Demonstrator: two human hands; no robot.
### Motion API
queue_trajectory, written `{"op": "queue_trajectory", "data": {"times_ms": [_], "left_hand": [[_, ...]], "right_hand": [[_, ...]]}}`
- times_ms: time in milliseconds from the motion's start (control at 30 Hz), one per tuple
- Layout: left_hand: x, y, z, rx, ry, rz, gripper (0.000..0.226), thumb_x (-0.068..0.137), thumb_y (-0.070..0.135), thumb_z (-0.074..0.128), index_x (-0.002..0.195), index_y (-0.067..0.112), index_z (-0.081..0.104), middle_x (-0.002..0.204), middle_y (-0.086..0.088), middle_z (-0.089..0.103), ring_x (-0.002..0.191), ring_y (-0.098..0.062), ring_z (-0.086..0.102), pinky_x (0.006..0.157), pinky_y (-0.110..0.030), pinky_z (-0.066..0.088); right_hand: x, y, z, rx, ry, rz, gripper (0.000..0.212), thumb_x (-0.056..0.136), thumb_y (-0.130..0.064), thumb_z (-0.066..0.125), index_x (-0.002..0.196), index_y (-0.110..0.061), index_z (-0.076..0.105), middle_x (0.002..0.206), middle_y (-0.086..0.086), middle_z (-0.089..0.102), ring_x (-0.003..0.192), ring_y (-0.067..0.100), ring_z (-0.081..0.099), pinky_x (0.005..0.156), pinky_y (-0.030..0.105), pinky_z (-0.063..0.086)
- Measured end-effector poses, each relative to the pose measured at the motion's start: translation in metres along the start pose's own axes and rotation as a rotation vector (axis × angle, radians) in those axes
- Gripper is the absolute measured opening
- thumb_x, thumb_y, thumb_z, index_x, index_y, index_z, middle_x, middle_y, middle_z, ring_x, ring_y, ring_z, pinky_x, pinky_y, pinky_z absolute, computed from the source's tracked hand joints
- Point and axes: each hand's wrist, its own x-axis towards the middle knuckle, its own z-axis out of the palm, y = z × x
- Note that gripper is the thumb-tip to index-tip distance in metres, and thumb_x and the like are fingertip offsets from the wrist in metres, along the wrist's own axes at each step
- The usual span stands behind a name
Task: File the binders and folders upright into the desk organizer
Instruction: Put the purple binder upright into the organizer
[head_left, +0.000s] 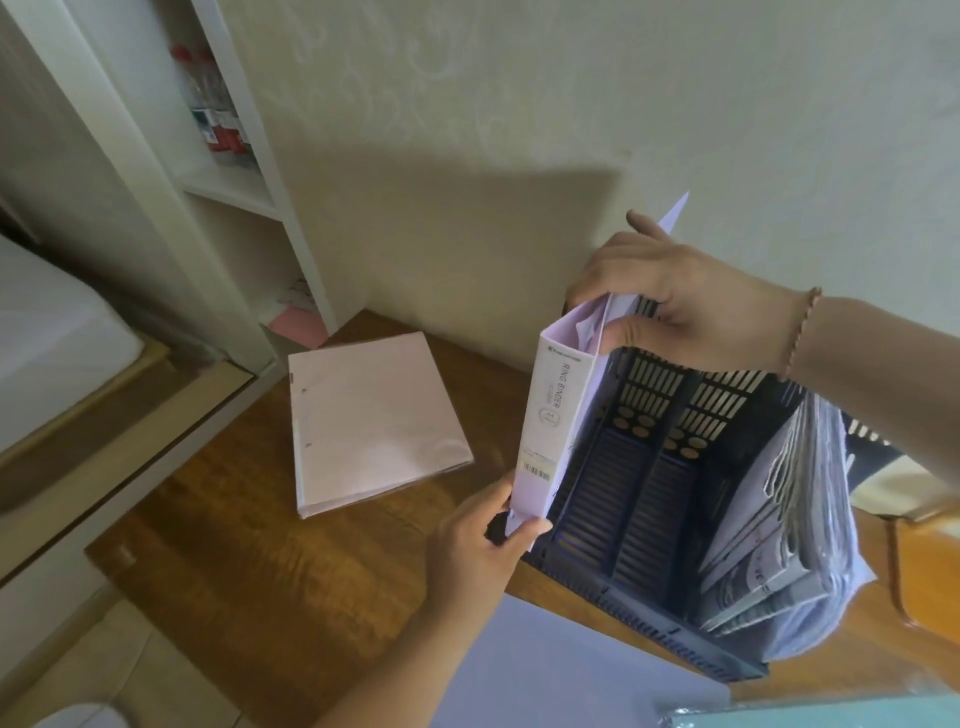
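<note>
A lilac ring binder (550, 415) stands upright in the leftmost slot of the dark blue desk organizer (644, 499). My right hand (670, 306) grips the binder's top edge from above. Down at the binder's lower front corner, my left hand (483, 551) pinches it between thumb and fingers. A pink binder (374, 421) lies flat on the wooden desk (249, 545), left of the organizer. The two middle slots of the organizer hold nothing. Its rightmost slot holds several upright folders and papers (789, 530). A pale lilac folder (561, 670) lies flat at the near edge.
A white shelf unit (228, 171) with bottles stands against the wall at the back left. A bed edge (57, 332) lies at the far left. A teal item (810, 714) shows at the bottom right.
</note>
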Motion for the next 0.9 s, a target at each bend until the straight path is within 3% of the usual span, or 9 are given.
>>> {"op": "queue_trajectory", "data": {"times_ms": [100, 200, 267, 433, 600, 767, 900], "left_hand": [[-0.001, -0.022, 0.009, 0.012, -0.079, -0.130, 0.053, 0.077, 0.052, 0.071, 0.122, 0.025, 0.066, 0.126, 0.007, 0.066, 0.108, -0.012, 0.065, 0.082, -0.027, 0.059], [0.013, -0.033, 0.012, 0.013, -0.078, -0.097, 0.045, 0.077, 0.038, 0.077, 0.117, 0.020, 0.069, 0.122, 0.007, 0.068, 0.107, -0.010, 0.063, 0.085, -0.028, 0.058], [0.023, -0.036, 0.012, 0.028, -0.081, -0.053, 0.045, 0.076, 0.036, 0.079, 0.117, 0.019, 0.070, 0.123, 0.008, 0.066, 0.109, -0.010, 0.062, 0.087, -0.024, 0.056], [0.032, -0.044, 0.016, -0.011, -0.121, -0.141, 0.039, 0.074, 0.037, 0.080, 0.108, 0.021, 0.069, 0.119, 0.004, 0.069, 0.098, -0.013, 0.068, 0.078, -0.023, 0.059], [0.033, -0.048, 0.020, -0.030, -0.083, -0.153, 0.036, 0.073, 0.038, 0.082, 0.102, 0.020, 0.069, 0.115, 0.002, 0.071, 0.085, -0.004, 0.064, 0.068, -0.010, 0.054], [0.030, -0.051, 0.023, -0.050, -0.074, -0.198, 0.035, 0.075, 0.036, 0.080, 0.102, 0.018, 0.069, 0.113, 0.003, 0.071, 0.082, 0.000, 0.062, 0.066, -0.010, 0.054], [0.026, -0.051, 0.026, -0.059, -0.115, -0.201, 0.030, 0.080, 0.028, 0.078, 0.106, 0.018, 0.069, 0.119, 0.000, 0.070, 0.089, 0.000, 0.065, 0.070, -0.007, 0.052]], "right_hand": [[0.001, -0.002, -0.002, 0.016, 0.035, -0.023, 0.021, 0.090, -0.019, 0.052, 0.102, -0.008, 0.066, 0.097, 0.008, 0.061, 0.099, 0.028, 0.056, 0.112, 0.063, 0.012], [0.000, 0.000, -0.003, 0.004, 0.061, -0.073, 0.029, 0.094, -0.028, 0.044, 0.102, -0.009, 0.065, 0.098, 0.009, 0.060, 0.098, 0.026, 0.057, 0.112, 0.062, 0.014], [-0.003, 0.003, -0.004, -0.016, 0.064, -0.091, 0.034, 0.097, -0.032, 0.040, 0.101, -0.009, 0.065, 0.098, 0.010, 0.059, 0.097, 0.028, 0.058, 0.112, 0.060, 0.016], [-0.003, 0.005, -0.002, -0.063, 0.015, -0.074, 0.034, 0.092, -0.035, 0.046, 0.113, -0.010, 0.057, 0.107, 0.008, 0.056, 0.104, 0.024, 0.054, 0.111, 0.065, 0.013], [0.001, -0.015, 0.018, -0.192, 0.051, -0.107, 0.071, 0.076, -0.074, 0.049, 0.118, -0.017, 0.046, 0.107, 0.001, 0.052, 0.102, 0.026, 0.049, 0.114, 0.059, 0.009], [0.014, -0.016, 0.031, -0.137, 0.142, -0.115, 0.058, 0.072, -0.060, 0.063, 0.105, -0.016, 0.042, 0.098, -0.007, 0.040, 0.091, 0.020, 0.041, 0.113, 0.046, 0.016], [0.021, -0.013, 0.035, -0.086, 0.155, -0.146, 0.052, 0.075, -0.056, 0.060, 0.102, -0.015, 0.040, 0.097, -0.003, 0.040, 0.089, 0.016, 0.032, 0.099, 0.042, 0.025]]}}
